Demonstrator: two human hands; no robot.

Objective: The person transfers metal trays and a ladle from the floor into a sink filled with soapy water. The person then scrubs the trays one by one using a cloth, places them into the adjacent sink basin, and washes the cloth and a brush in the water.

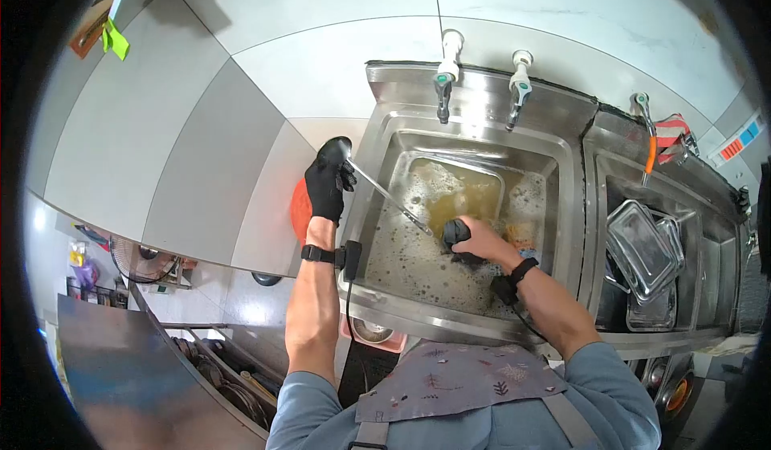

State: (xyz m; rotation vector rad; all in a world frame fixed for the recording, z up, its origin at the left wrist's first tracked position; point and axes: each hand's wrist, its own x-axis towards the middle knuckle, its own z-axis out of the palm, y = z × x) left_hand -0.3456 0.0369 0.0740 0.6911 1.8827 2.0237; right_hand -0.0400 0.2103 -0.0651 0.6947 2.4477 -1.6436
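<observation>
My left hand (329,181), in a black glove, is closed round the upper end of a long metal utensil (389,196) at the left rim of the sink (570,217). The utensil slants down to the right over soapy water (393,249). Near its lower end is my right hand (470,240), also black-gloved at the fingers, with the fingers curled at the water; what they hold, if anything, is hidden. Behind the hands a rectangular metal tray (499,179) lies partly under cloudy yellowish water. Something orange (520,232) shows right of my right hand.
Two taps (443,97) (518,101) hang over the sink's back edge. Metal trays (642,249) are stacked in the right basin, below a tap with an orange hose (650,154). An orange-red object (300,209) is beside my left wrist. A pink container (392,339) sits below the front rim.
</observation>
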